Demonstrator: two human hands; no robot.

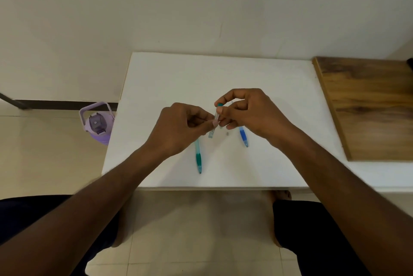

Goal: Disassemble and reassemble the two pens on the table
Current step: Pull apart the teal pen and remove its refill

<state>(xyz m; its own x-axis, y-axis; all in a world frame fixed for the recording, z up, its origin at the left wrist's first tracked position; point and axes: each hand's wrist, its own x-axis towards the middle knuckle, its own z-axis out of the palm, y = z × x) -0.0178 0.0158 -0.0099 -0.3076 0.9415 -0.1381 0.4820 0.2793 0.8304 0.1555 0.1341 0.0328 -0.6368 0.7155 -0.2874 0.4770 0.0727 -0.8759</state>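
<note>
Both hands meet above the middle of the white table (pixel 169 79). Between them is a clear pen barrel with a teal end (pixel 215 117), held nearly upright. My right hand (pixel 250 110) pinches its upper part near the teal tip. My left hand (pixel 183 126) grips its lower part, whose pale end sticks out below the fingers. A green-grip pen front section (pixel 198 157) lies on the table under my left hand. A blue-grip pen section (pixel 243 137) lies under my right hand, partly hidden. A tiny grey part (pixel 227 134) rests between them.
A wooden board (pixel 368 106) lies on the table's right side. A purple water bottle (pixel 97 122) stands on the tiled floor left of the table. My knees are below the table's front edge. The wall is right behind the table.
</note>
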